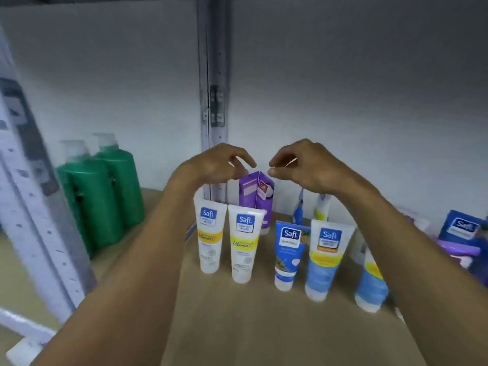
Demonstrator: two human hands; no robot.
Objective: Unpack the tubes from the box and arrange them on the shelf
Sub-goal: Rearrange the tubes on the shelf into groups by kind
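Stretches two bare forearms up from the lower edge, over the light wooden shelf [250, 328]. Holds left hand [216, 165] and right hand [301, 165] side by side at the top of an upright purple cardboard box [257, 199] near the back wall. Curls the fingers of both downward, tips at the box's upper corners; grip narrow on each side, but cannot tell through the blur whether either pinches the cardboard or only hovers.

Has five plastic tubes standing cap-down in a row in front of the box: white tube with orange band [210, 236], white tube with yellow band [244, 244] just beside it, small blue tube [289, 254], blue-and-white tube with yellow band [326, 260], and a fifth blue-and-yellow tube [369, 286] partly hidden behind the right forearm.

Shares the shelf with two green bottles with white caps [100, 196] at the left rear, and a dark blue box [460, 225] and purple packets [459, 249] at far right. Backs onto a grey metal upright [214, 101] behind the hands.
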